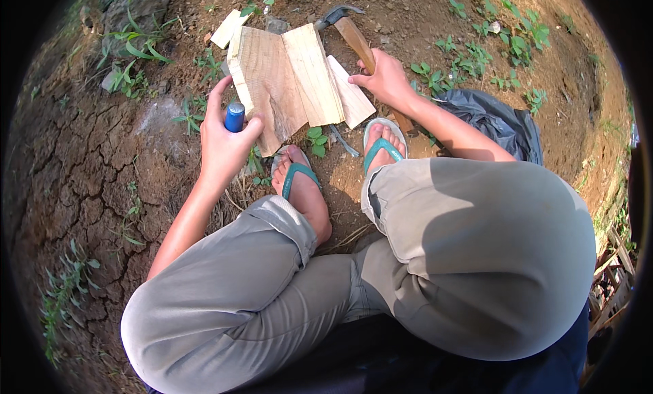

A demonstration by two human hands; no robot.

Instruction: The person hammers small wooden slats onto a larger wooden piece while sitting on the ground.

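Observation:
My right hand (389,80) is closed round the wooden handle of a claw hammer (352,35), whose dark metal head lies beyond the boards. My left hand (226,144) holds a tool with a blue handle (235,117) between thumb and fingers; the handle's end points up and its lower part is hidden. The left fingertips and thumb reach the left edge of a wide pale wooden board (262,64). Against that board's right side stands a second wooden piece (314,71), tilted to it. A third, flatter piece (354,98) lies beside them on the ground.
A small wood offcut (228,28) lies behind the boards. My sandalled feet (303,183) are close in front of them. To the right sits a black plastic bag (493,122). A rock (136,13) and weeds (520,37) stand on the cracked soil.

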